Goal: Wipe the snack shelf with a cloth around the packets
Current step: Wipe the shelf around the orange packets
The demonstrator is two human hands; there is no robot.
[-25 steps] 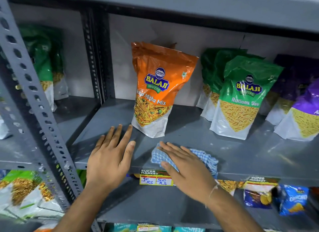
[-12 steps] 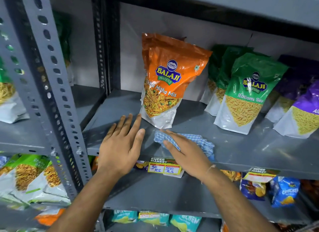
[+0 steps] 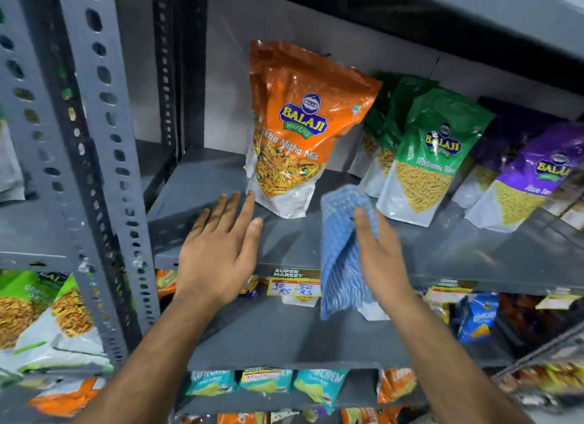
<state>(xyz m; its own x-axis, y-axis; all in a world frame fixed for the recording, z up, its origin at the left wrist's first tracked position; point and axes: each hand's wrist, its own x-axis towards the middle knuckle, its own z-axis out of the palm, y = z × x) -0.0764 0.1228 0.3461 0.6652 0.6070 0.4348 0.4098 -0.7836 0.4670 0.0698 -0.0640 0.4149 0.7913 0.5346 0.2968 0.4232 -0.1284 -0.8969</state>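
The first letters of the name on the orange packet (image 3: 294,133) are covered by a fold. A second orange packet behind it is shown only as an edge. The green packets (image 3: 436,158) at the back are mostly hidden by the front one. The purple packet (image 3: 531,177) is cut by the right edge and its lettering is blurred. Part of the cloth (image 3: 341,246) is hidden behind the right hand (image 3: 382,256), and part of the price label (image 3: 294,286) behind the cloth. The lower packets at the bottom right are smeared by motion blur; their names cannot be read.
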